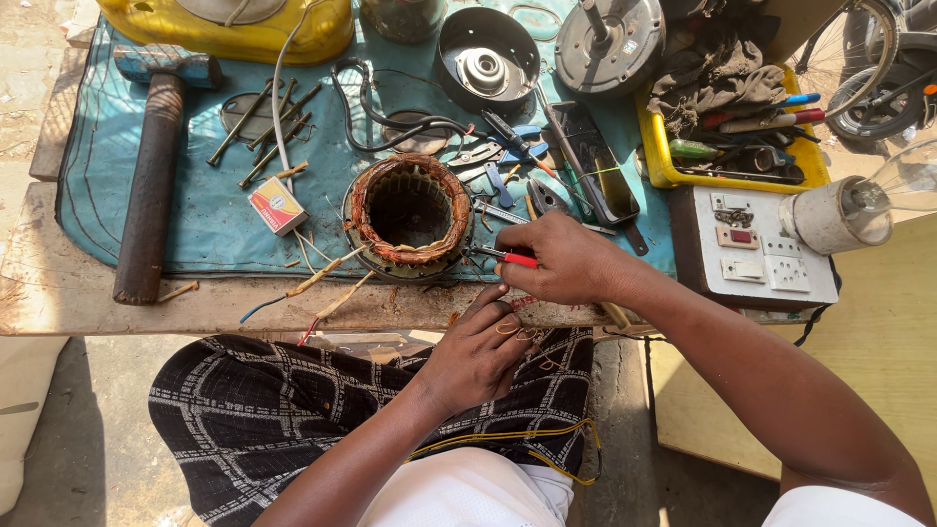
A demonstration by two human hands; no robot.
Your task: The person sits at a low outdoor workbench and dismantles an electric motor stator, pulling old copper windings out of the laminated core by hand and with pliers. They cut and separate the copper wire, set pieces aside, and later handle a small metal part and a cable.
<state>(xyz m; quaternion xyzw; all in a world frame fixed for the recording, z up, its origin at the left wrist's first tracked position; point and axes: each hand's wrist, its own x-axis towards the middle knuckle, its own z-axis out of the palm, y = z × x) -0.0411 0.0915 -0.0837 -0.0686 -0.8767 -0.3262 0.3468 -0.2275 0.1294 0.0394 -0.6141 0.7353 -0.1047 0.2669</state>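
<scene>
Gripping a red-handled tool [509, 257], the right hand [566, 259] is closed around its handle at the front edge of the wooden bench [59, 293], with the metal tip pointing toward the motor coil ring [410, 217]. That ring — a round iron core wound with copper wire — lies flat on the blue mat [205, 215], just beside the right hand, with loose wire ends [322, 283] trailing over the bench edge. The left hand [478, 356] rests below the bench edge, over the lap, fingers loosely curled around thin copper wire strands [517, 332]. On the mat: a hammer [151, 181] at far left, a small matchbox [277, 206] near the ring, and scattered bolts [268, 127]. A yellow tray [652, 146] and a white switch board [752, 249] sit to the right.
</scene>
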